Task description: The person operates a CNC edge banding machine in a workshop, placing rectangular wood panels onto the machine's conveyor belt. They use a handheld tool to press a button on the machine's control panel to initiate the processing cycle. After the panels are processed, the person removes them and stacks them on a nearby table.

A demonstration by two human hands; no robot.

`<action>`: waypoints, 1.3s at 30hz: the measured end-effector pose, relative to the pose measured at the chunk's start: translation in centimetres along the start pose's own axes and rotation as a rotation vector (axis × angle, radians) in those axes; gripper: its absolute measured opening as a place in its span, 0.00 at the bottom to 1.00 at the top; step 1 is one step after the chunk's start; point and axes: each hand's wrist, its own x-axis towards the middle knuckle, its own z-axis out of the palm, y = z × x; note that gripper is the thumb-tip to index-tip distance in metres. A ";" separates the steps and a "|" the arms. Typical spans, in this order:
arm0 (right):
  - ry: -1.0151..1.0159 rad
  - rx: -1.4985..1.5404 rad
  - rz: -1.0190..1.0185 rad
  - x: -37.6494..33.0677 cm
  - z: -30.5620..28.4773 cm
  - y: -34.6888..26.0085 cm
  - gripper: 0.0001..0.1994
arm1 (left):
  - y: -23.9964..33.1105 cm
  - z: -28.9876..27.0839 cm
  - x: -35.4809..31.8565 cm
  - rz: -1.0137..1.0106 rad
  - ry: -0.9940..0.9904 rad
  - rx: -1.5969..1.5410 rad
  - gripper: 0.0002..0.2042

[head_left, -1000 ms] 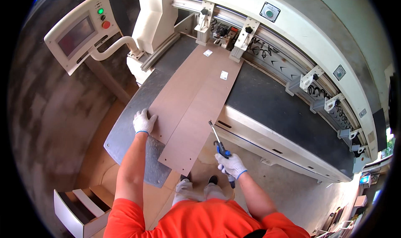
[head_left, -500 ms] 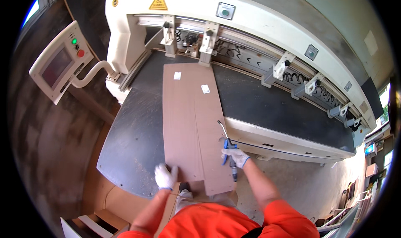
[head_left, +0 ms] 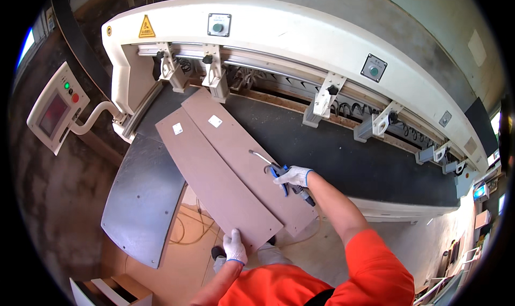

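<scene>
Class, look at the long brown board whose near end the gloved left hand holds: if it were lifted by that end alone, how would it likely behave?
The brown board looks thin, long and flat, so it would probably stay fairly stiff but sag slightly. Its near end overhangs the machine bed at the left hand, so it may tip. Its smooth face could slide easily.

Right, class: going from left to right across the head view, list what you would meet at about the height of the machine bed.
Control panel → grey metal side table → left brown board → right brown board → right hand holding an air blow gun → black machine bed.
</scene>
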 end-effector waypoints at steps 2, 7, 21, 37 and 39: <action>0.159 -0.090 -0.045 -2.1 -2.0 -1.7 0.11 | -1.0 5.2 -0.1 -0.025 0.001 -0.034 0.17; 0.130 0.118 0.048 -13.6 -7.2 -2.1 0.09 | -5.9 14.5 4.3 -0.072 0.011 -0.030 0.19; 0.799 -0.127 0.268 -12.0 2.0 13.2 0.41 | 4.1 4.5 12.5 -0.156 -0.233 -0.144 0.15; 0.919 -0.579 0.200 4.1 -16.4 1.8 0.30 | 10.2 14.8 19.7 -0.483 -0.376 0.494 0.24; 0.915 -0.579 0.206 5.7 -17.8 1.4 0.29 | 12.2 13.2 23.0 -0.484 -0.280 0.387 0.23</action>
